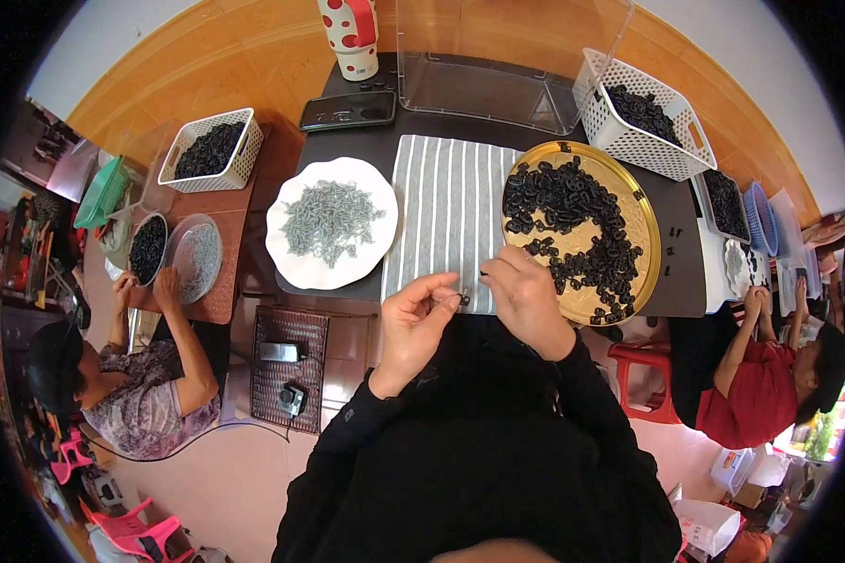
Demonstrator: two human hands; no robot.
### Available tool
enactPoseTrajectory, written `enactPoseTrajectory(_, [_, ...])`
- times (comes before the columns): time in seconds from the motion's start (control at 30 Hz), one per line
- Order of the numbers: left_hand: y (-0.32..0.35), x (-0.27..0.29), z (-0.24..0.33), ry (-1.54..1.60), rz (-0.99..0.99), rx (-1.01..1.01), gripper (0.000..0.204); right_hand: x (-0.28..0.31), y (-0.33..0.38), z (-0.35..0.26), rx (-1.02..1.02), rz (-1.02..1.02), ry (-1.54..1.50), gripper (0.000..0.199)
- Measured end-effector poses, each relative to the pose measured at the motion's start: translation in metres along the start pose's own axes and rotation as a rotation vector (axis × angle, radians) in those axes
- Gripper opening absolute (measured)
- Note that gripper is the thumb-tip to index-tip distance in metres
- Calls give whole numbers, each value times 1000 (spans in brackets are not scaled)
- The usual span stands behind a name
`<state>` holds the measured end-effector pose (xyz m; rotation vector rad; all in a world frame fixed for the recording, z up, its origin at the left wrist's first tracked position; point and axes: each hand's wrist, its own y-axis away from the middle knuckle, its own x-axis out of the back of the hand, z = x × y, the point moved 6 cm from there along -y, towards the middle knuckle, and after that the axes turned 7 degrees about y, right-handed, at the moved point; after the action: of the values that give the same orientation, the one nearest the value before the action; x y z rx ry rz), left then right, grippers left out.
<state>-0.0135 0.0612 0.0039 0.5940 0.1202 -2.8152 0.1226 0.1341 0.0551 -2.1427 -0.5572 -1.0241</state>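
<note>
Over the near edge of a grey-and-white striped cloth (443, 211), my left hand (415, 330) pinches a small black plastic piece (464, 299) between thumb and forefinger. My right hand (528, 298) is just to its right, a short gap away, fingers curled together; whatever they hold is too small to make out. A white scalloped plate (284, 261) on the left bears a heap of small grey metal-looking pieces (333, 220). To the right, a round gold tray (546, 259) carries many loose black plastic pieces (573, 202) like small loops.
Behind the cloth stands a clear plastic box (479, 89). A phone (347, 111) and a spotted tumbler (351, 47) are at the back left. A white basket (695, 155) of black pieces sits back right. People work at tables on both sides; a red stool (644, 380) stands below.
</note>
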Motion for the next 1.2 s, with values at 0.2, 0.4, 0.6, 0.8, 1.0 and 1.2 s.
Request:
enactPoseTrajectory(0.2, [0, -1, -1, 15, -6, 11, 30, -5, 8, 9, -168, 59, -262, 9])
enactPoseTrajectory(0.4, [2, -15, -5, 101, -78, 4, 33, -15, 22, 19, -505, 84, -880, 13])
enactPoseTrajectory(0.6, [3, -19, -3, 43, -74, -33, 34, -18, 31, 19, -509, 131, -919, 11])
enactPoseTrajectory(0.8, [4, -20, -2, 0, -60, -58, 33, -16, 32, 16, -488, 171, -901, 12])
enactPoseTrajectory(1.0, [4, -20, -2, -29, -26, -61, 29, -15, 33, 14, -412, 178, -881, 13])
enactPoseTrajectory(1.2, [4, -21, -3, 13, -21, -78, 29, -9, 29, 9, -227, 102, -692, 14])
